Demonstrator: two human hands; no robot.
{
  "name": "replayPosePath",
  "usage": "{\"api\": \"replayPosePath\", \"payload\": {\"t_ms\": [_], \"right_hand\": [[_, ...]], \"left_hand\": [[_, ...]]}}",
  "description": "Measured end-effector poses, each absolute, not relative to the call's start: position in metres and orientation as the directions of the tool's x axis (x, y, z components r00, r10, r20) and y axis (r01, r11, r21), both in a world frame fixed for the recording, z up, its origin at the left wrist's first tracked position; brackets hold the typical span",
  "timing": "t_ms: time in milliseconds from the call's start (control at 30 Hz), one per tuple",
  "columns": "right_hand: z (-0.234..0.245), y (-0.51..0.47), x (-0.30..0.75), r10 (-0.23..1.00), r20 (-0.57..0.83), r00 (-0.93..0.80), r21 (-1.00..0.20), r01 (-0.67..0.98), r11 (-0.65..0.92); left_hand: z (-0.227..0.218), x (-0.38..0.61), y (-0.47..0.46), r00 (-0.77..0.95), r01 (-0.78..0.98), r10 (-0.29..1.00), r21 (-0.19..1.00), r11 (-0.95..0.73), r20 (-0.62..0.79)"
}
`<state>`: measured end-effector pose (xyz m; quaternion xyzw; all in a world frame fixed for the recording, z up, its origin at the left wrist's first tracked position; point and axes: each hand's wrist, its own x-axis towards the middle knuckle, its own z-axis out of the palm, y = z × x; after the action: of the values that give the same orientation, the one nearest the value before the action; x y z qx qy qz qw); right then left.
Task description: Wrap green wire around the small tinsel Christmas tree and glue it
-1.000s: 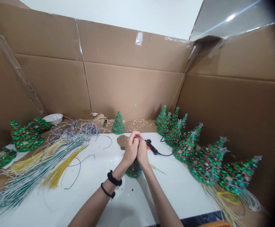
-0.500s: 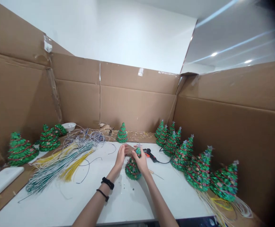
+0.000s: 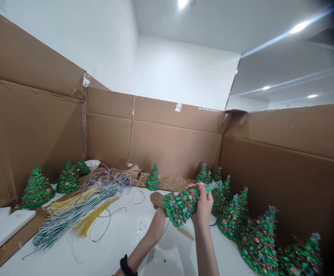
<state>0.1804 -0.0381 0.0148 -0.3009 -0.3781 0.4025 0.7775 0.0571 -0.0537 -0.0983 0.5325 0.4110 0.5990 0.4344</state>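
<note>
Over the desk point(image 3: 120, 245) I see the tree point(image 3: 180, 205) tipped sideways, top toward the row of trees point(image 3: 253, 237). The right hand point(image 3: 203, 205) has its grip wrapped round the upper half. The left hand point(image 3: 157, 226) sits at the base; I cannot tell its grip.

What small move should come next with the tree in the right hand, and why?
Probably stand it upright beside the row of trees along the right wall. The right hand holds the tinsel tree tilted, its star pointing toward that row; the left hand sits by its base.
</note>
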Motion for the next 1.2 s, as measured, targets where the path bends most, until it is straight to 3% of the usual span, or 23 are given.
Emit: {"api": "replayPosePath", "payload": {"t_ms": [167,267,333,467,567,667,767,833,900,1000,1100,1200], "right_hand": [[0.011,-0.053,0.199,0.856,0.204,0.474,-0.741,-0.496,0.452],[0.006,-0.056,0.209,0.863,0.106,0.494,-0.739,-0.542,0.401],[0.003,-0.056,0.215,0.863,0.066,0.5,-0.744,-0.552,0.377],[-0.003,-0.055,0.225,0.829,0.044,0.557,-0.75,-0.53,0.396],[-0.008,-0.058,0.23,0.82,0.021,0.572,-0.74,-0.543,0.398],[-0.012,-0.061,0.235,0.81,0.034,0.585,-0.753,-0.518,0.407],[-0.015,-0.065,0.243,0.82,0.006,0.572,-0.755,-0.535,0.379],[-0.017,-0.068,0.249,0.835,-0.026,0.55,-0.748,-0.565,0.349],[-0.018,-0.073,0.253,0.83,-0.037,0.557,-0.747,-0.567,0.347],[-0.017,-0.082,0.256,0.845,0.005,0.535,-0.757,-0.55,0.353],[-0.017,-0.093,0.256,0.854,0.088,0.512,-0.761,-0.519,0.389],[-0.019,-0.101,0.255,0.84,0.217,0.497,-0.798,-0.406,0.446]], "left_hand": [[-0.089,0.076,-0.079,0.046,0.095,0.915,0.91,-0.403,0.4],[-0.089,0.089,-0.089,0.18,-0.011,0.952,0.968,-0.251,0.249],[-0.09,0.095,-0.094,0.182,-0.005,0.968,0.985,-0.175,0.173],[-0.087,0.1,-0.099,0.141,0.13,0.956,0.953,-0.274,0.256],[-0.086,0.107,-0.098,0.165,0.108,0.955,0.958,-0.266,0.246],[-0.089,0.117,-0.099,0.228,-0.025,0.966,0.993,-0.119,0.121],[-0.091,0.12,-0.106,0.215,-0.009,0.976,1.0,0.025,-0.022],[-0.091,0.117,-0.115,0.158,0.092,0.987,0.994,-0.055,0.04],[-0.092,0.112,-0.125,0.118,0.262,0.974,0.94,-0.22,0.195],[-0.099,0.107,-0.134,0.203,0.519,0.883,0.718,-0.464,0.424],[-0.11,0.104,-0.138,0.281,0.646,0.765,0.475,-0.597,0.58],[-0.118,0.097,-0.136,0.298,0.674,0.704,0.381,-0.633,0.644]]}}
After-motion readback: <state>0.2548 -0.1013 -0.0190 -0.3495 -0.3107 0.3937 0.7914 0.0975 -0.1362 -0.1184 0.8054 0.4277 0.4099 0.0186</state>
